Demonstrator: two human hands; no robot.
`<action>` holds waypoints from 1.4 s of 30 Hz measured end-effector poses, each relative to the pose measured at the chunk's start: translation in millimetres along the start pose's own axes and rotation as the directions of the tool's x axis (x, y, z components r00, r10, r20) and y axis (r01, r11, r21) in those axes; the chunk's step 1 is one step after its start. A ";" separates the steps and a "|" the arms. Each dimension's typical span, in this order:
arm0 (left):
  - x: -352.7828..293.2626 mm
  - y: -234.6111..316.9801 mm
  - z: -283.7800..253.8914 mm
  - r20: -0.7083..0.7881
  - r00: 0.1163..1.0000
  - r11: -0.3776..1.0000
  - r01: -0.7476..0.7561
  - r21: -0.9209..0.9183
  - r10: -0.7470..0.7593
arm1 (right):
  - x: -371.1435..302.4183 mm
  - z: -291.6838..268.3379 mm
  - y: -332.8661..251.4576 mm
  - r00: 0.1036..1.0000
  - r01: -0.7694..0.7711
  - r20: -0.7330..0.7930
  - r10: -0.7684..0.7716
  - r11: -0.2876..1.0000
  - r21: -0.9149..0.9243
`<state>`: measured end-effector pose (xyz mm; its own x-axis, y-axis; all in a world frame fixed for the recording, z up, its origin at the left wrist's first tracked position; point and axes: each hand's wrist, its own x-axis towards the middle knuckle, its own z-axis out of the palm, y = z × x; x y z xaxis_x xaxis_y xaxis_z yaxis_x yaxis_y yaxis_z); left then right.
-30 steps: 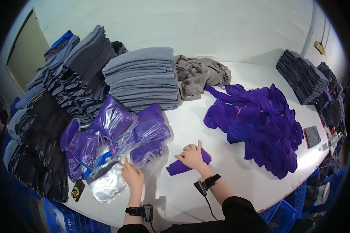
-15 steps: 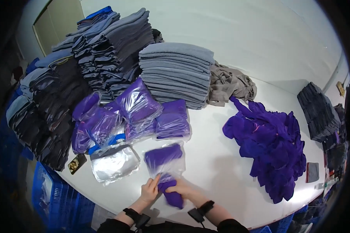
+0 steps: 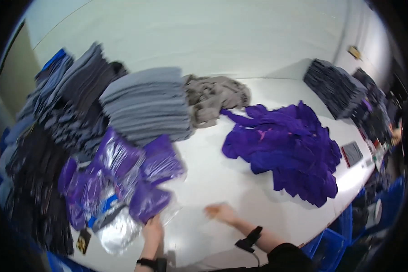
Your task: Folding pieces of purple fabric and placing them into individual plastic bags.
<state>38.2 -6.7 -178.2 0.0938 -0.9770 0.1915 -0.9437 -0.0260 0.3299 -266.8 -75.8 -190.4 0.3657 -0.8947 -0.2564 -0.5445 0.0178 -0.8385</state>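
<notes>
My left hand [image 3: 153, 229] is closed on the near edge of a clear plastic bag with a folded purple cloth [image 3: 149, 200] inside, which lies against the other bagged purple cloths [image 3: 118, 156]. Over the bare white table my right hand [image 3: 221, 213] hovers with nothing in it, its fingers loosely apart and a little blurred. Beyond it, to the right, spreads a loose heap of purple cloth pieces [image 3: 285, 145]. Beside my left hand lies a stack of clear plastic bags [image 3: 118, 231].
Tall stacks of folded grey cloths [image 3: 147, 106] and dark cloths [image 3: 36, 190] fill the left side. A crumpled brown-grey cloth [image 3: 217, 95] sits at the back. More dark stacks [image 3: 333, 88] and a small grey cloth [image 3: 352, 153] are right. Blue crates [image 3: 326, 249] stand below the table edge.
The bagged purple cloth has moved left to the other bagged ones, in my left hand. My right hand has let go of it and moved right. The view has turned right.
</notes>
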 end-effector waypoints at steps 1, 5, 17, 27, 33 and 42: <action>0.8 -11.4 -0.1 0.072 0.997 1.000 -0.011 -0.029 0.013 | 8.1 -28.4 44.8 0.935 -0.055 -0.355 0.013 0.993 -0.108; -24.2 -15.2 -21.0 0.306 0.946 0.995 -0.093 -0.046 0.102 | 23.6 -126.1 60.6 0.316 -0.527 -0.895 -0.315 0.726 -0.442; 20.5 58.5 -124.4 0.302 0.912 0.942 -0.199 -0.269 0.279 | -43.6 -214.5 -80.7 0.416 0.406 -0.881 -0.224 0.913 -0.041; 1.9 247.0 -82.4 -0.150 0.743 0.436 -0.530 -0.727 0.653 | -181.2 -112.9 -174.2 0.924 0.274 -0.153 -0.352 0.884 -0.379; -5.2 222.8 -119.0 -0.027 0.981 0.430 -0.109 -0.896 0.193 | -229.1 -100.4 -131.1 0.923 0.352 0.199 -0.330 0.932 -0.089; -41.0 195.6 -68.0 0.836 0.321 0.152 0.893 -0.424 0.446 | -207.6 -7.6 -45.0 0.997 0.034 -0.035 0.064 0.018 0.999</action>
<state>-128.6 42.7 -58.7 -0.6557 -0.5018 -0.5641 0.0746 -0.7866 0.6130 -324.0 105.8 -95.8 0.3033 -0.9068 -0.2929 0.7566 0.4160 -0.5045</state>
